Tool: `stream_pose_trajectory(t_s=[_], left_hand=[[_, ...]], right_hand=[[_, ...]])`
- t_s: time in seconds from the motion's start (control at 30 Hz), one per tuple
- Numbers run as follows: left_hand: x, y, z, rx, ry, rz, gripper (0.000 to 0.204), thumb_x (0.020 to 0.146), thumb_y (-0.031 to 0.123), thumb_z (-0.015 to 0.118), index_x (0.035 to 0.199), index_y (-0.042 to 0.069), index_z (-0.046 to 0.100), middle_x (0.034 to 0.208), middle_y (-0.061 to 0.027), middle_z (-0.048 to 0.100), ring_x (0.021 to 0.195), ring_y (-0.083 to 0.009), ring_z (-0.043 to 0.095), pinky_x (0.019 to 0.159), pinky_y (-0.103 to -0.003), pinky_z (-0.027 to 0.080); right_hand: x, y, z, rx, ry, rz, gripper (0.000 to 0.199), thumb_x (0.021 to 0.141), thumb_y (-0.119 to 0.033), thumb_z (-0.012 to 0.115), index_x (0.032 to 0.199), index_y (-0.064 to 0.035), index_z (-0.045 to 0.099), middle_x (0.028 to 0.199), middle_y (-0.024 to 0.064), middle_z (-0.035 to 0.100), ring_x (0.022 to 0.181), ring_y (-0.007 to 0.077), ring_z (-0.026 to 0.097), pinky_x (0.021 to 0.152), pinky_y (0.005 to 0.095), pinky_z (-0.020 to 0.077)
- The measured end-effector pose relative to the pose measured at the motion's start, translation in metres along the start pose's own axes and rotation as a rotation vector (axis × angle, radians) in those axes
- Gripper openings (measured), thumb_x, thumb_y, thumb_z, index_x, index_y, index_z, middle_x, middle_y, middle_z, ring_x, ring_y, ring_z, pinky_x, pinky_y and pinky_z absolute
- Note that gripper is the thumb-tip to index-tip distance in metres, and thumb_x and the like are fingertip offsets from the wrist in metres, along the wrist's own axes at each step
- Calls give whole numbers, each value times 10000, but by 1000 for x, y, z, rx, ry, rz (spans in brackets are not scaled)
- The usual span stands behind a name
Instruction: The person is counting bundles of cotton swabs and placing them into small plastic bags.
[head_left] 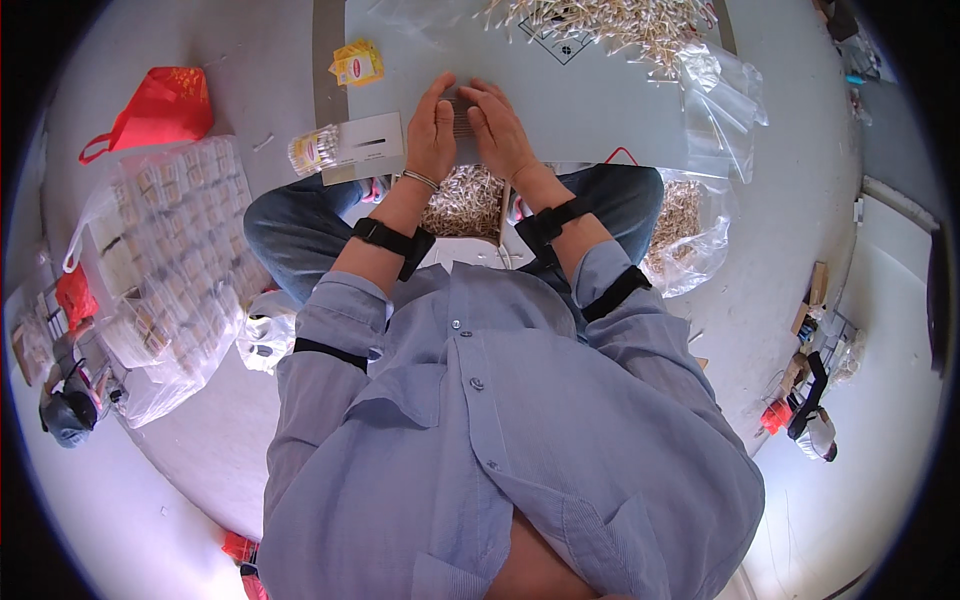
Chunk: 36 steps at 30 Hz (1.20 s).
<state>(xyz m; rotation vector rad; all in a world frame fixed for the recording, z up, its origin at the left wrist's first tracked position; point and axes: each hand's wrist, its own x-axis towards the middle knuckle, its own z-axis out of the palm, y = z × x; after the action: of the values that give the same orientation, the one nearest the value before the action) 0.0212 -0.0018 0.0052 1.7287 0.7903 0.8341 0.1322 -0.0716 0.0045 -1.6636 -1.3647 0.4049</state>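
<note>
Both my hands are over the near part of the grey table (590, 120), palms turned toward each other. Between them lies a row of thin sticks (462, 122), which look like cotton swabs. My left hand (432, 135) presses one end of the row, its fingers together and curved inward. My right hand (497, 128) closes on the other end the same way. The sticks' tips are hidden by the palms. Left of my left hand lie a white card (370, 138) and a clear pack of cotton swabs (315, 150). A large heap of loose swabs (620, 25) lies at the far right.
A yellow packet (357, 64) lies at the table's left. Plastic bags (715, 110) hang over the right edge. A box of swabs (465, 205) stands between my legs. On the floor at left are a red bag (165, 108) and a big clear bag of packs (175, 240).
</note>
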Motion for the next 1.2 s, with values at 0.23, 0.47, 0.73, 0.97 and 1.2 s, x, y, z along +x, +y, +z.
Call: stream_pose_trajectory(t_s=[0.23, 0.47, 0.73, 0.97, 1.2], left_hand=[[-5, 0, -3, -67, 69, -30, 403, 943, 302, 324, 1211, 23, 440, 1204, -134, 499, 1123, -246, 466, 948, -314, 349], [-5, -10, -17, -386, 189, -183, 343, 958, 196, 301, 1226, 9, 406, 1232, -111, 457, 1139, -197, 446, 976, -336, 360], [-4, -11, -20, -180, 223, -204, 241, 876, 56, 419, 1097, 11, 503, 1032, -98, 542, 906, -170, 548, 740, -285, 485], [-33, 0, -38, 449, -215, 258, 328, 770, -13, 522, 1089, 63, 538, 843, -111, 532, 746, -259, 557, 660, -335, 464], [-42, 6, -33, 708, -356, 323, 453, 729, 1, 535, 1175, 50, 472, 924, -127, 509, 888, -294, 514, 775, -356, 447]], right_hand=[[-1, 3, -8, 257, 119, 199, 314, 883, -159, 419, 1162, -28, 479, 1224, 168, 468, 1198, 341, 369, 1006, 398, 282], [-7, -6, -17, -453, -212, -86, 562, 898, -322, 401, 1325, 12, 254, 1403, 181, 208, 1318, 304, 159, 1068, 379, 153], [-15, -3, -6, -732, -350, -156, 753, 853, -506, 379, 1339, 35, 185, 1402, 186, 188, 1323, 307, 125, 1078, 393, 96], [-12, -6, -11, -671, -337, -152, 933, 734, -594, 525, 1335, 35, 188, 1400, 187, 184, 1321, 310, 130, 1077, 392, 106], [-11, -8, -8, -695, -340, -124, 972, 648, -503, 649, 1333, 21, 201, 1392, 187, 202, 1319, 302, 151, 1081, 389, 113]])
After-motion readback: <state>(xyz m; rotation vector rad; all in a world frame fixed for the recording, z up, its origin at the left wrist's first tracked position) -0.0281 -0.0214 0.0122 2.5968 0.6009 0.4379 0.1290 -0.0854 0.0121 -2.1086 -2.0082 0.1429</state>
